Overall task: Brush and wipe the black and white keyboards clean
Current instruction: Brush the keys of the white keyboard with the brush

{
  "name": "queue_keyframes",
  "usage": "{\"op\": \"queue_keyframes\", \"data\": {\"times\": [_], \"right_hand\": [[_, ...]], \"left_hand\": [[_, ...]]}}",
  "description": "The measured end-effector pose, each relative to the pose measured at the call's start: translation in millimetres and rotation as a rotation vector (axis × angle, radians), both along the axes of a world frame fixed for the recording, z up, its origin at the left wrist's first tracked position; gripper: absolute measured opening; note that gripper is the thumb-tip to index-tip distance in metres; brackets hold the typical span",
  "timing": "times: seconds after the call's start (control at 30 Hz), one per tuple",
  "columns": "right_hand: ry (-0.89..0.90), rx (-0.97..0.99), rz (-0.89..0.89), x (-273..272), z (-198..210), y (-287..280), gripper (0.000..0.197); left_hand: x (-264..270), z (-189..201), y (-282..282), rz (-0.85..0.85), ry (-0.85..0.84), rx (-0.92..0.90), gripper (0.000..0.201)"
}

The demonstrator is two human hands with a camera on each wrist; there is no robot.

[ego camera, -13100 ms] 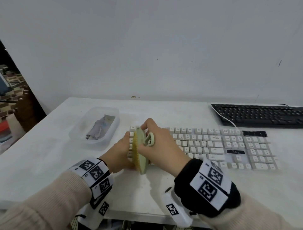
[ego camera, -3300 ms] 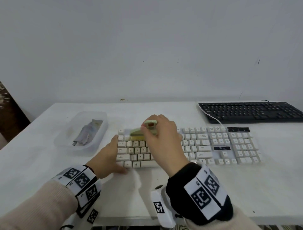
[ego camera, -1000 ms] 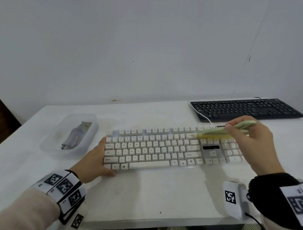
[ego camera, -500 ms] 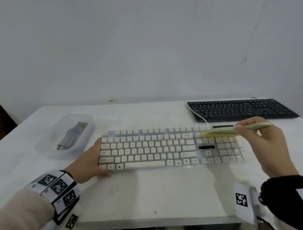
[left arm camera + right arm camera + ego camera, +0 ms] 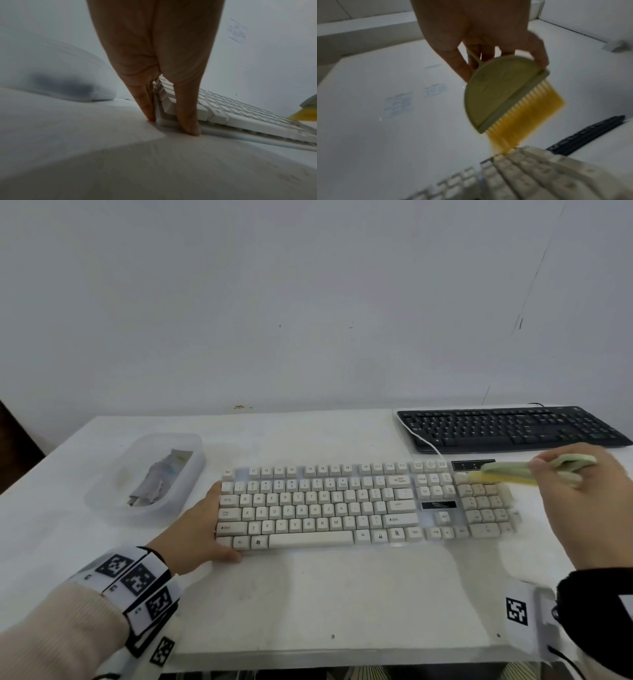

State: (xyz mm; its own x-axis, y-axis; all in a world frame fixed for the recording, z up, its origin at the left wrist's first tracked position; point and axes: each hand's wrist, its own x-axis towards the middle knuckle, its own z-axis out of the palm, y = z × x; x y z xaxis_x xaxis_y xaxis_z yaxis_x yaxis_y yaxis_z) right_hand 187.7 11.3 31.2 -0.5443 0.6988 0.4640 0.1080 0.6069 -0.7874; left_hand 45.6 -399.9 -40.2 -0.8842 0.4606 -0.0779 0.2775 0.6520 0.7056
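Observation:
The white keyboard [image 5: 342, 505] lies across the middle of the table [image 5: 342, 594]. My left hand [image 5: 198, 529] holds its left end, fingers along the side edge and thumb on the front edge [image 5: 188, 121]. My right hand [image 5: 582, 501] grips a green brush [image 5: 513, 470] with yellow bristles [image 5: 522, 117]. The bristle tips touch the top of the number pad at the keyboard's right end [image 5: 530, 169]. The black keyboard [image 5: 507, 428] lies at the back right, behind the brush.
A clear plastic tub [image 5: 102, 491] holding a crumpled grey cloth [image 5: 157, 481] stands left of the white keyboard. A white cable [image 5: 424, 441] runs from the white keyboard past the black one. The wall rises right behind the table.
My right hand has carried the brush rightward along the top row to the number pad. The left hand has stayed on the keyboard's left end.

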Motion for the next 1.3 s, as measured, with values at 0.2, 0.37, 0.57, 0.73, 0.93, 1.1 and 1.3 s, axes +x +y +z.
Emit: {"op": "queue_keyframes", "data": {"times": [0.2,0.37,0.57,0.73,0.93,1.1,1.3], "right_hand": [[0.102,-0.121,0.305,-4.6,21.3,-80.5,0.015],[0.008,-0.048,0.636,-31.9,19.2,-178.8,0.017],[-0.267,0.1,0.781,-50.4,12.5,-247.3,0.009],[-0.306,0.108,0.762,-51.1,14.8,-255.1,0.012],[-0.26,0.095,0.657,-49.0,7.6,-221.0,0.007],[-0.148,0.064,0.71,-44.7,7.2,-226.3,0.006],[-0.159,0.053,0.749,-42.1,-2.9,-229.0,0.005]], "left_hand": [[0.7,1.3,1.8,-0.004,0.002,0.029,0.101],[1.8,2.8,3.7,0.007,0.01,0.043,0.098],[-2.3,-2.8,3.1,0.025,0.061,-0.02,0.101],[-3.7,-5.3,3.3,0.05,0.066,-0.067,0.099],[0.6,1.9,4.3,0.018,0.044,-0.024,0.101],[-0.3,1.1,3.0,0.031,0.039,-0.037,0.103],[0.6,2.0,3.8,0.022,0.045,-0.021,0.102]]}}
